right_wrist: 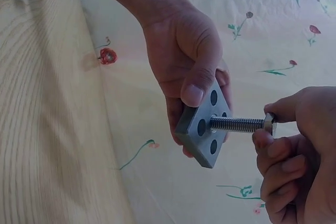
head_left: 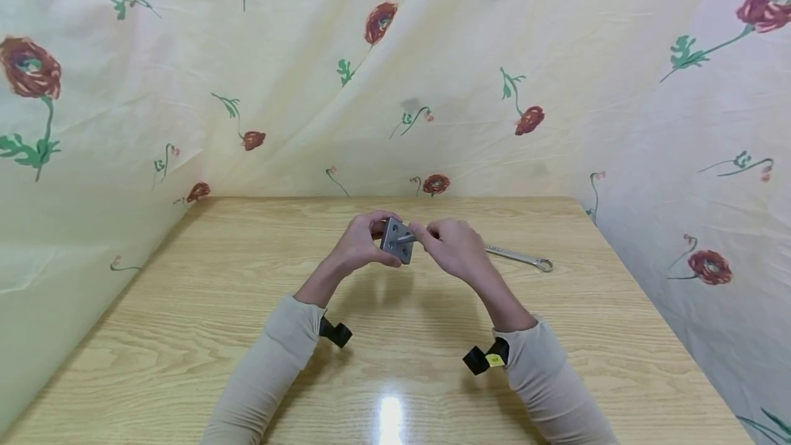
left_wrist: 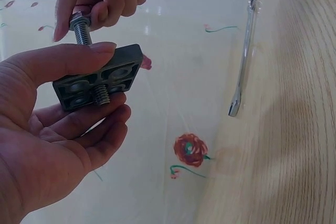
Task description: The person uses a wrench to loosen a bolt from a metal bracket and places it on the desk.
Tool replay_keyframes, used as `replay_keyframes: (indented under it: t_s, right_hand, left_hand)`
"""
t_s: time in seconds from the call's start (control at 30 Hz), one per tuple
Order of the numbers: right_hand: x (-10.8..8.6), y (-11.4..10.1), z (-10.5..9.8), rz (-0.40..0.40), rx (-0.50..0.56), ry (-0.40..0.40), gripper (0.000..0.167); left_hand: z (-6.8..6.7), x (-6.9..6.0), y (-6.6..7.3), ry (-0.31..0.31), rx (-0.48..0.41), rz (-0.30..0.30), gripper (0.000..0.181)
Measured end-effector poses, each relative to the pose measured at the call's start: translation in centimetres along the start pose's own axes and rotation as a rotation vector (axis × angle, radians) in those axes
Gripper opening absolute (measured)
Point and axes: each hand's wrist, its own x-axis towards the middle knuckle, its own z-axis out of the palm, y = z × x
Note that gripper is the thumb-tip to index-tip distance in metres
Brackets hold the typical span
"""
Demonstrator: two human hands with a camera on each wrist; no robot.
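Observation:
A square grey plate point(right_wrist: 197, 139) with several round holes is gripped at its edges between the thumb and fingers of my left hand point(head_left: 361, 244). Through its middle runs a threaded hex bolt point(right_wrist: 237, 124), whose tip point(left_wrist: 101, 96) sticks out of the plate's ribbed back in the left wrist view. My right hand point(head_left: 456, 246) pinches the bolt's hex head point(right_wrist: 270, 124) between thumb and index finger, the other fingers curled. A long stretch of thread shows between plate and head. Both hands hold these parts above the table.
A chrome combination wrench point(head_left: 519, 256) lies on the wooden table point(head_left: 395, 335), behind and to the right of my right hand. Flower-printed cloth point(head_left: 296, 74) hangs around the table's back and sides. Black cameras point(head_left: 336, 332) are strapped at both wrists.

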Motion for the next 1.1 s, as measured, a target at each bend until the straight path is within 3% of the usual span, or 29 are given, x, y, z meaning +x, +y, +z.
replay_keyframes:
  t_s: [0.27,0.6,0.8,1.0,1.1]
  right_hand:
    - [-0.18,-0.16,-0.66,-0.064,-0.042,0.078,0.033]
    - [-0.43,-0.29,-0.74,-0.213,-0.011,0.177,0.019]
    - [-0.39,-0.06,-0.59,-0.275,0.002,0.189,0.019]
    - [-0.36,0.16,-0.47,-0.394,-0.095,0.231,0.028]
    - [-0.42,0.21,-0.63,-0.415,-0.132,0.212,0.029]
  left_hand:
    - [0.01,-0.01,0.0,-0.01,-0.022,0.014,0.07]
    - [-0.01,0.07,0.13,-0.011,-0.034,0.005,0.07]
    - [0.05,0.08,0.12,-0.009,-0.033,0.006,0.068]
    - [0.02,0.13,-0.04,-0.008,-0.03,0.008,0.068]
    - [0.04,0.17,-0.14,-0.01,-0.027,0.008,0.069]
